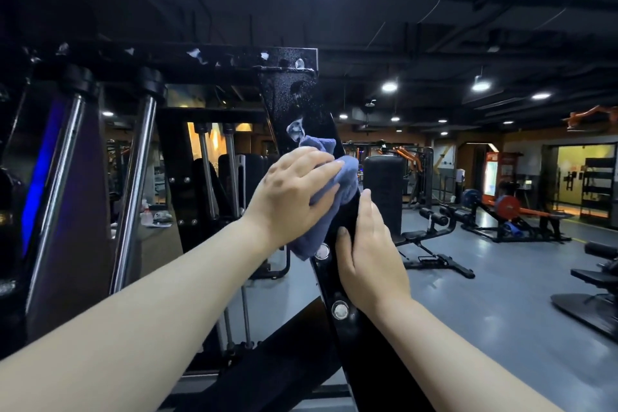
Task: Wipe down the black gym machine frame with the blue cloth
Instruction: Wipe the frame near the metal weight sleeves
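The black gym machine frame [294, 100] slants from a top crossbar down to the lower middle, with white foam blobs and spray specks on its upper part. My left hand [294, 191] presses the bunched blue cloth [347, 177] against the slanted post, fingers curled over the cloth. My right hand [371, 244] grips the post's right edge just below the cloth, thumb on the front face. Two silver bolts [340, 310] show on the post beneath the hands.
Chrome guide rods [133, 184] and a weight stack stand to the left. An upright black pad [383, 191], benches and an orange plate-loaded machine [508, 207] fill the gym floor on the right. Grey floor lies open between them.
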Tool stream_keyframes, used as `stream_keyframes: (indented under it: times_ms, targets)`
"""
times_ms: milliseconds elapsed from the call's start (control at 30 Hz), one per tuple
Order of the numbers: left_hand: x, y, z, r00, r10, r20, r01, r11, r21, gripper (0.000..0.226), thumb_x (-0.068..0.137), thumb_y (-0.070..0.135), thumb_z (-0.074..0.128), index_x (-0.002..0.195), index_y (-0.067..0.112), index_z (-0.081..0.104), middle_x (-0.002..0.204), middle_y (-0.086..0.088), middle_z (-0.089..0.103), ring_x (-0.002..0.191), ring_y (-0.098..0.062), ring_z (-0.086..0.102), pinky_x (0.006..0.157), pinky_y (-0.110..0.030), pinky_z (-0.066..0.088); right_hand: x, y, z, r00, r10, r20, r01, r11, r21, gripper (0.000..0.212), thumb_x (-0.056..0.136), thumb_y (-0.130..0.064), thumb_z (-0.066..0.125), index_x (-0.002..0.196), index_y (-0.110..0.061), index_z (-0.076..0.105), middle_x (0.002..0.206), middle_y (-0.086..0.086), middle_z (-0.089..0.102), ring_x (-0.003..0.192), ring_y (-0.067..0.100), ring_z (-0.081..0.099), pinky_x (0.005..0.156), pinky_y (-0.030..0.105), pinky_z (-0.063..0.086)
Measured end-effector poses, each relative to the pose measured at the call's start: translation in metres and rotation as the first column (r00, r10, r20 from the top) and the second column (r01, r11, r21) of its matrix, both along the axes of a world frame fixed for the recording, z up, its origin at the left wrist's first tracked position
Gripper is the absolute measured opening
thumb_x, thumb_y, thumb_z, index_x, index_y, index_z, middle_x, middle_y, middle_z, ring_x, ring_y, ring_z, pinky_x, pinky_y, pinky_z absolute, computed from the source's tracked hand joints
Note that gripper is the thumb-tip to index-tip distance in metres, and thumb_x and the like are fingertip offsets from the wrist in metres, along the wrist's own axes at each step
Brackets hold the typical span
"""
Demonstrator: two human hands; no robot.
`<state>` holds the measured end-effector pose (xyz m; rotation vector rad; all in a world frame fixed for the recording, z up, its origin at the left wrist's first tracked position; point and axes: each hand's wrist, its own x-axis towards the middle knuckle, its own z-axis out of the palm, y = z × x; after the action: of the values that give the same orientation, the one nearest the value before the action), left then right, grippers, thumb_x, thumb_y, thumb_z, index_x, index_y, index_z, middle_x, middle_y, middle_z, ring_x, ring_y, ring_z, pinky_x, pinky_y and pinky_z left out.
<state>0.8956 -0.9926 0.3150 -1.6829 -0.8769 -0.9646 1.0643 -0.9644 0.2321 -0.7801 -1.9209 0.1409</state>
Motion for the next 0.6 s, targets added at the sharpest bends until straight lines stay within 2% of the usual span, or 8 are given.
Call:
stream_keyframes:
  times_ms: [100, 200, 233, 300, 367, 400, 500, 600]
  targets:
    - [0.021, 0.003, -0.003, 0.949, 0.0, 0.315, 0.001, 1.0, -0.002, 0.033, 0.095, 0.023, 0.061, 0.12, 0.005, 0.072, 0.121, -0.011, 0.067, 0.122, -0.03, 0.057, 0.106, -0.044, 0.046, 0.0, 0.001, 0.0, 1.0, 0.001, 0.013, -0.001, 1.0, -0.012, 0.069, 0.106, -0.039, 0.028, 0.162, -0.021, -0.007, 0.171, -0.005, 0.006, 0.153, 0.005, 0.007, 0.121, 0.029, 0.02]
    - [0.047, -0.004, -0.03, 0.916, 0.027, 0.401, 0.031, 0.99, -0.136, 0.046, 0.101, 0.036, 0.042, 0.134, 0.012, 0.064, 0.137, -0.007, 0.057, 0.135, -0.026, 0.044, 0.116, -0.046, 0.034, 0.005, -0.006, 0.0, 0.983, 0.151, -0.104, -0.146, 0.988, 0.054, 0.069, 0.103, -0.041, 0.024, 0.16, -0.033, -0.013, 0.167, -0.019, -0.012, 0.148, -0.012, -0.009, 0.128, 0.038, 0.012]
    - [0.053, -0.011, -0.035, 0.915, 0.027, 0.403, 0.071, 0.971, -0.227, 0.053, 0.102, 0.042, 0.032, 0.141, 0.016, 0.058, 0.145, -0.002, 0.051, 0.143, -0.021, 0.035, 0.121, -0.044, 0.025, 0.006, -0.011, 0.0, 0.968, 0.214, -0.131, -0.199, 0.973, 0.12, 0.069, 0.103, -0.04, 0.026, 0.159, -0.04, -0.015, 0.166, -0.022, -0.017, 0.151, -0.007, -0.013, 0.128, 0.041, 0.009]
    - [0.055, -0.022, -0.037, 0.878, -0.085, 0.472, 0.278, 0.892, -0.356, 0.059, 0.101, 0.043, 0.021, 0.149, 0.021, 0.048, 0.153, 0.009, 0.042, 0.149, -0.006, 0.023, 0.124, -0.034, 0.015, 0.004, -0.021, 0.002, 0.957, 0.272, -0.102, -0.248, 0.948, 0.201, 0.066, 0.103, -0.043, 0.028, 0.158, -0.049, -0.01, 0.166, -0.022, -0.017, 0.155, 0.006, -0.014, 0.126, 0.05, 0.005]
    - [0.053, -0.03, -0.03, 0.74, -0.236, 0.63, 0.52, 0.795, -0.312, 0.052, 0.1, 0.032, 0.03, 0.147, 0.019, 0.048, 0.148, 0.014, 0.044, 0.144, 0.0, 0.03, 0.121, -0.029, 0.022, 0.001, -0.019, 0.009, 0.988, 0.153, -0.018, -0.147, 0.971, 0.189, 0.07, 0.099, -0.055, 0.032, 0.158, -0.049, -0.005, 0.167, -0.019, -0.011, 0.155, 0.008, -0.009, 0.126, 0.055, 0.004]
    - [0.053, -0.032, -0.03, 0.668, -0.275, 0.691, 0.575, 0.781, -0.244, 0.048, 0.098, 0.025, 0.035, 0.143, 0.018, 0.05, 0.145, 0.014, 0.047, 0.141, 0.001, 0.035, 0.12, -0.028, 0.027, 0.0, -0.015, 0.014, 0.999, 0.044, 0.027, -0.048, 0.975, 0.215, 0.076, 0.095, -0.058, 0.036, 0.16, -0.045, -0.002, 0.167, -0.013, -0.004, 0.155, 0.013, 0.0, 0.125, 0.057, 0.006]
    - [0.054, -0.032, -0.048, 0.593, -0.278, 0.756, 0.462, 0.886, -0.036, 0.048, 0.091, 0.008, 0.042, 0.137, 0.016, 0.052, 0.143, 0.005, 0.049, 0.137, -0.005, 0.041, 0.117, -0.033, 0.032, -0.002, 0.005, 0.03, 0.985, -0.155, 0.076, 0.119, 0.926, 0.358, 0.079, 0.089, -0.06, 0.045, 0.16, -0.032, 0.025, 0.152, 0.008, 0.028, 0.139, 0.035, 0.031, 0.119, 0.058, 0.026]
    - [0.059, -0.018, -0.081, 0.525, -0.278, 0.804, 0.377, 0.923, 0.073, 0.053, 0.096, 0.008, 0.041, 0.148, 0.02, 0.038, 0.155, 0.006, 0.035, 0.146, -0.011, 0.031, 0.121, -0.04, 0.029, -0.009, 0.02, 0.059, 0.948, -0.315, 0.055, 0.255, 0.848, 0.465, 0.071, 0.092, -0.062, 0.041, 0.152, -0.024, 0.042, 0.151, 0.013, 0.037, 0.146, 0.04, 0.026, 0.121, 0.054, 0.016]
